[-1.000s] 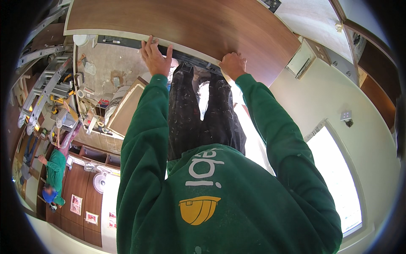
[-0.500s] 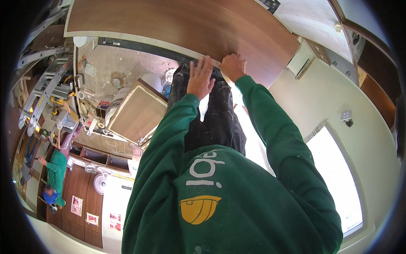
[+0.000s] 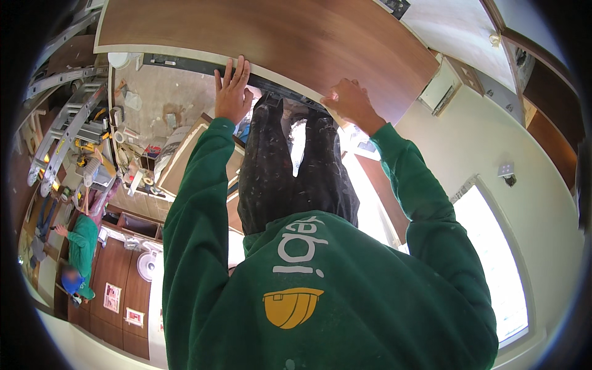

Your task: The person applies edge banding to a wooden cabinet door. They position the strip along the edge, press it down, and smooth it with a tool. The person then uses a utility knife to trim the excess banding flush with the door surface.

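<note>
There's the brown panel [image 3: 265, 40], beyond the dark trousers [image 3: 265, 172]! Left hand [image 3: 232, 97]: fingers straight, unclenched, at its pale near edge. Right hand [image 3: 356, 106]: fingers curled there, grip unclear. Lopsided pressure could chip that edge.

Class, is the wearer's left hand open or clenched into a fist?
Open: the left hand has its fingers extended, some tips at the brown panel's pale edge.

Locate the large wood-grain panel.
Head view: the large wood-grain panel spans upper left and centre, its pale edge by the left hand and right hand.
</note>
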A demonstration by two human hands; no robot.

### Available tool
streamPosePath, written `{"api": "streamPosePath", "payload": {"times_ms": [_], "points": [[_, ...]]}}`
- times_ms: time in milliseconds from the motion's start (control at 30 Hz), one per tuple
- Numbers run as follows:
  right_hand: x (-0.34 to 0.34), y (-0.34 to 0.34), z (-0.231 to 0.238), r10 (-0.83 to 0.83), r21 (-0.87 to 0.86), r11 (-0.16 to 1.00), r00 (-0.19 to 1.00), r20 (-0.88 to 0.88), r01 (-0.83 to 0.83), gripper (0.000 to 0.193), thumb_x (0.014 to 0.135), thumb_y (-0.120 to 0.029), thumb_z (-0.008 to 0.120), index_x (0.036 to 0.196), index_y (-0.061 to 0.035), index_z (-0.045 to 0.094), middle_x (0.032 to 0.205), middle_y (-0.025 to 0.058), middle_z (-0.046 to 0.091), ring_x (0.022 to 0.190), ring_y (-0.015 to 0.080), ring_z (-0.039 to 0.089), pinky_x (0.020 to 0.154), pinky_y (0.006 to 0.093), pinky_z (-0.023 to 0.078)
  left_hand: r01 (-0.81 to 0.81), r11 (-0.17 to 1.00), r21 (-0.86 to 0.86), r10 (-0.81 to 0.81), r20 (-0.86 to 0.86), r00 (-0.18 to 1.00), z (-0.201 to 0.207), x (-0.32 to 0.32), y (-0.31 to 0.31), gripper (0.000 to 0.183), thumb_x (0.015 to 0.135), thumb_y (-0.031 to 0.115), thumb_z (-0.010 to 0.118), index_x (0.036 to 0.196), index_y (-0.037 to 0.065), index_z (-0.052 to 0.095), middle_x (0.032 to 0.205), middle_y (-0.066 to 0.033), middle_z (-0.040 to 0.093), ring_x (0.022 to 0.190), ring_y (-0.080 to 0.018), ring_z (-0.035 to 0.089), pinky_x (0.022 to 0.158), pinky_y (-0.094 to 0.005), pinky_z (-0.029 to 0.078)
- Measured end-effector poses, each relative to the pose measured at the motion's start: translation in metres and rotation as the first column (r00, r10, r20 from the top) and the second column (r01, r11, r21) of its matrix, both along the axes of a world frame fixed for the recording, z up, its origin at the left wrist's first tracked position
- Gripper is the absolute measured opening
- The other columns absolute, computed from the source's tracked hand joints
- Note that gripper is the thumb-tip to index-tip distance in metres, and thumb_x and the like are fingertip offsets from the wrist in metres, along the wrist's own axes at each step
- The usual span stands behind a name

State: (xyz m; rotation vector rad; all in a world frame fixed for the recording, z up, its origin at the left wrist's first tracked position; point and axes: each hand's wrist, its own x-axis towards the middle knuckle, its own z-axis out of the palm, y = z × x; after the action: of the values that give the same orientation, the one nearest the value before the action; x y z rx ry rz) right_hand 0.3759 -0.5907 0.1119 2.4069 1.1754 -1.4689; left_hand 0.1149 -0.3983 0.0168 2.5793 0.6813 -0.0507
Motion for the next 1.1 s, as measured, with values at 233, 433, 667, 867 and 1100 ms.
{"api": "streamPosePath", "payload": {"times_ms": [233,433,667,867,1100], "points": [[-0.015,-0.015,-0.058,-0.013,-0.038,0.999,0.989,0.147,0.018,0.031,0.088,-0.043,0.067,0.095,-0.0163,0.078,0.113,0.0130,0.067,0.117,0.0368,0.057,0.093,0.0556,0.046,0.053,0.998,0.024,-0.053,-0.017,0.998,0.004,0.003,0.001,0.080,0.086,0.016,0.056,0.160,0.023,0.029,0.168,-0.0076,0.020,0.153,-0.0397,0.018,0.118,-0.0692,0.014],[-0.023,-0.002,-0.055,0.090,-0.145,0.988,0.974,0.210,-0.060,0.036,0.090,-0.041,0.064,0.107,-0.0117,0.076,0.120,0.0131,0.064,0.121,0.0346,0.056,0.094,0.0546,0.047,0.131,0.991,-0.001,-0.131,-0.020,0.991,0.002,-0.005,0.007,0.086,0.082,0.017,0.060,0.161,0.033,0.027,0.168,-0.0145,0.016,0.153,-0.0423,0.015,0.115,-0.0743,0.015],[-0.014,-0.001,-0.031,0.103,-0.124,0.988,0.989,0.105,-0.089,0.034,0.089,-0.043,0.065,0.103,-0.0145,0.076,0.123,0.0130,0.062,0.122,0.0341,0.054,0.095,0.0552,0.047,0.182,0.980,-0.084,-0.184,-0.023,0.983,0.008,-0.008,0.018,0.094,0.077,0.018,0.064,0.162,0.029,0.024,0.168,-0.0154,0.013,0.153,-0.0437,0.014,0.113,-0.0766,0.017],[-0.013,-0.009,-0.021,0.032,-0.061,0.998,0.997,0.076,-0.028,0.032,0.087,-0.046,0.069,0.096,-0.0161,0.077,0.123,0.0130,0.061,0.121,0.0347,0.054,0.094,0.0544,0.047,0.235,0.972,-0.029,-0.237,-0.097,0.967,0.014,-0.006,0.019,0.098,0.075,0.017,0.066,0.162,0.028,0.022,0.169,-0.0159,0.010,0.154,-0.0438,0.012,0.113,-0.0759,0.017],[-0.018,-0.009,-0.053,0.055,-0.111,0.993,0.985,0.164,-0.037,0.032,0.089,-0.043,0.068,0.101,-0.0141,0.077,0.121,0.0125,0.063,0.121,0.0347,0.055,0.095,0.0546,0.047,0.259,0.966,-0.024,-0.259,-0.159,0.953,0.019,-0.003,0.020,0.105,0.071,0.010,0.070,0.162,0.032,0.023,0.169,-0.0152,0.010,0.154,-0.0434,0.014,0.111,-0.0776,0.020]]}}
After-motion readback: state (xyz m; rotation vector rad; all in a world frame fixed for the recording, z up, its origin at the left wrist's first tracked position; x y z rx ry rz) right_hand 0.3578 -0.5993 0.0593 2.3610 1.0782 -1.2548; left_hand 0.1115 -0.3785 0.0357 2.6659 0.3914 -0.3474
